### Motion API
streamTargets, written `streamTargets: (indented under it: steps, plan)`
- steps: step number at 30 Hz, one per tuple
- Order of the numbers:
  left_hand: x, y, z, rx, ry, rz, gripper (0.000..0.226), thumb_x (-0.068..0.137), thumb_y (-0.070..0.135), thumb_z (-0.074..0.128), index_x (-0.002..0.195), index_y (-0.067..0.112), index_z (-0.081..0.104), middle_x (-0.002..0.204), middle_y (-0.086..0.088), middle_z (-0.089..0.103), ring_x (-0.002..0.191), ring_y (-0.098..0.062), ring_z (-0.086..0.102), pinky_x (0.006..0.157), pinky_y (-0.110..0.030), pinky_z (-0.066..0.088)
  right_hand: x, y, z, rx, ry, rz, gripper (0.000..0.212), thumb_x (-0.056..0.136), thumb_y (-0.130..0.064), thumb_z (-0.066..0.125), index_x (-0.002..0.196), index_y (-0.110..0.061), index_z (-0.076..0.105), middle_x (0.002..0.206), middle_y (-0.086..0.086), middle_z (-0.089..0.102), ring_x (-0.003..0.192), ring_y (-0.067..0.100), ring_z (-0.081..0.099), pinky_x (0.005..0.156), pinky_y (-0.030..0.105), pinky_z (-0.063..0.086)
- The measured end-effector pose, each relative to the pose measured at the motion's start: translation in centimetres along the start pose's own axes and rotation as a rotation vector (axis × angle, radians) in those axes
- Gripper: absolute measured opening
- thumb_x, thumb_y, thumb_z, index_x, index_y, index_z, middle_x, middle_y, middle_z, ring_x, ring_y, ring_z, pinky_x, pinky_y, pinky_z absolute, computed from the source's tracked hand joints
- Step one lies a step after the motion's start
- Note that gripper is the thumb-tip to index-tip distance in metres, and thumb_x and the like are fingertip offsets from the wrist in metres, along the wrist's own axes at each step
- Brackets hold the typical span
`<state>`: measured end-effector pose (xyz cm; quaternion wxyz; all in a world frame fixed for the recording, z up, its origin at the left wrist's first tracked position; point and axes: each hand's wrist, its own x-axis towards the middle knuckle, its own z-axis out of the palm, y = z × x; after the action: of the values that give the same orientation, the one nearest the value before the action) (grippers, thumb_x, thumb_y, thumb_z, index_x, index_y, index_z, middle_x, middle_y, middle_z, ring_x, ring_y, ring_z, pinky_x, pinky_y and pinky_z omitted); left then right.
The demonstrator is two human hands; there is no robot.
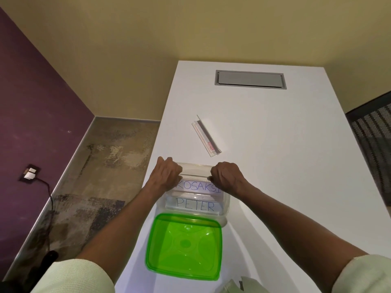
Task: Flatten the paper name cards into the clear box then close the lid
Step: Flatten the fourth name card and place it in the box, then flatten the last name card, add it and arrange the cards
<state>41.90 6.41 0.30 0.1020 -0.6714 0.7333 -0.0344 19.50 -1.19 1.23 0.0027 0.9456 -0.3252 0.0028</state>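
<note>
A clear plastic box [226,205] stands on the white table. Inside lie two paper name cards: one reading "KOSAKSI" [197,186] further back and one reading "PETER" [195,205] nearer me. My left hand [167,174] and my right hand [227,176] are both over the box's far part, fingers curled and pinching the upper edge of the KOSAKSI card at its two ends. The green lid [184,246] lies flat on the table just in front of the box, partly under its near edge.
A clear acrylic card holder [207,136] lies beyond the box on the table [275,144]. A grey cable hatch [250,79] is set in the far end. The table's left edge drops to the floor; a mesh chair back [374,132] stands at right.
</note>
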Motion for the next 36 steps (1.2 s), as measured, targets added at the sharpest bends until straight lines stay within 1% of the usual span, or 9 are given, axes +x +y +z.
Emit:
streamTargets:
  steps: [4, 10, 13, 15, 18, 22, 28, 33, 36]
  plan:
    - [0.6, 0.2, -1.4, -0.203, 0.096, -0.102, 0.016, 0.084, 0.031, 0.067, 0.086, 0.017, 0.073, 0.079, -0.002, 0.073, 0.083, -0.026, 0.061, 0.072, -0.036, 0.041, -0.8, 0.9, -1.2, 0.061, 0.135, 0.100, 0.043, 0.068, -0.026, 0.083, 0.046, -0.011, 0.048, 0.041, 0.005, 0.047, 0.033, 0.025, 0.044, 0.044, 0.022, 0.019]
    - [1.3, 0.8, -3.0, -0.358, 0.231, -0.186, 0.015, 0.087, 0.015, 0.059, 0.078, 0.014, 0.072, 0.073, -0.001, 0.072, 0.071, -0.027, 0.058, 0.061, -0.032, 0.040, -2.4, 3.2, -1.5, 0.114, 0.207, 0.217, 0.047, 0.076, -0.023, 0.075, 0.050, -0.016, 0.038, 0.043, 0.005, 0.043, 0.039, 0.024, 0.030, 0.045, 0.025, 0.019]
    - [1.4, 1.5, -3.8, -0.388, 0.259, -0.231, 0.019, 0.087, 0.010, 0.054, 0.074, 0.014, 0.068, 0.068, -0.002, 0.069, 0.068, -0.027, 0.055, 0.060, -0.034, 0.041, -3.4, 4.3, -1.7, 0.118, 0.231, 0.262, 0.050, 0.078, -0.023, 0.072, 0.054, -0.018, 0.029, 0.044, 0.004, 0.032, 0.044, 0.025, 0.024, 0.045, 0.026, 0.018]
    - [1.5, 1.9, -4.2, -0.402, 0.264, -0.250, 0.021, 0.088, 0.011, 0.052, 0.074, 0.014, 0.066, 0.067, -0.003, 0.067, 0.068, -0.026, 0.053, 0.061, -0.034, 0.040, -4.1, 5.0, -1.6, 0.115, 0.253, 0.289, 0.050, 0.080, -0.023, 0.069, 0.056, -0.018, 0.025, 0.048, 0.001, 0.023, 0.045, 0.025, 0.023, 0.045, 0.026, 0.017]
    - [1.6, 2.9, -5.1, -0.411, 0.283, -0.250, 0.022, 0.089, 0.011, 0.051, 0.074, 0.013, 0.066, 0.067, -0.003, 0.067, 0.066, -0.024, 0.051, 0.059, -0.031, 0.035, -5.3, 5.9, -1.4, 0.130, 0.284, 0.331, 0.043, 0.083, -0.028, 0.056, 0.056, -0.018, 0.023, 0.050, -0.001, 0.019, 0.044, 0.026, 0.022, 0.044, 0.026, 0.018]
    - [1.6, 4.3, -7.0, -0.434, 0.311, -0.240, 0.025, 0.086, 0.006, 0.049, 0.062, 0.013, 0.053, 0.056, -0.004, 0.056, 0.058, -0.026, 0.044, 0.055, -0.029, 0.028, -6.8, 7.0, -1.1, 0.147, 0.275, 0.414, 0.051, 0.077, -0.022, 0.070, 0.056, -0.017, 0.023, 0.049, -0.001, 0.021, 0.046, 0.025, 0.024, 0.046, 0.027, 0.017]
    - [2.9, 5.9, -8.3, -0.388, 0.291, -0.274, 0.022, 0.086, 0.009, 0.050, 0.066, 0.011, 0.059, 0.059, -0.003, 0.061, 0.057, -0.023, 0.046, 0.052, -0.031, 0.039, -8.7, 8.6, -1.3, 0.217, 0.258, 0.463, 0.043, 0.076, -0.024, 0.060, 0.057, -0.017, 0.022, 0.049, -0.003, 0.020, 0.047, 0.024, 0.024, 0.047, 0.026, 0.017]
    - [5.1, 6.7, -9.2, -0.408, 0.263, -0.308, 0.019, 0.089, 0.020, 0.054, 0.076, 0.014, 0.067, 0.070, -0.001, 0.069, 0.071, -0.026, 0.059, 0.060, -0.034, 0.047, -9.3, 10.4, -1.5, 0.270, 0.205, 0.479, 0.039, 0.078, -0.022, 0.055, 0.058, -0.017, 0.023, 0.049, -0.005, 0.015, 0.052, 0.025, 0.028, 0.050, 0.027, 0.020]
    - [6.6, 6.9, -9.9, -0.418, 0.247, -0.336, 0.022, 0.089, 0.024, 0.053, 0.077, 0.013, 0.066, 0.068, -0.003, 0.068, 0.069, -0.026, 0.061, 0.059, -0.035, 0.050, -9.0, 11.5, -1.3, 0.303, 0.116, 0.506, 0.040, 0.084, -0.023, 0.052, 0.059, -0.016, 0.023, 0.051, -0.003, 0.025, 0.059, 0.025, 0.032, 0.055, 0.029, 0.023]
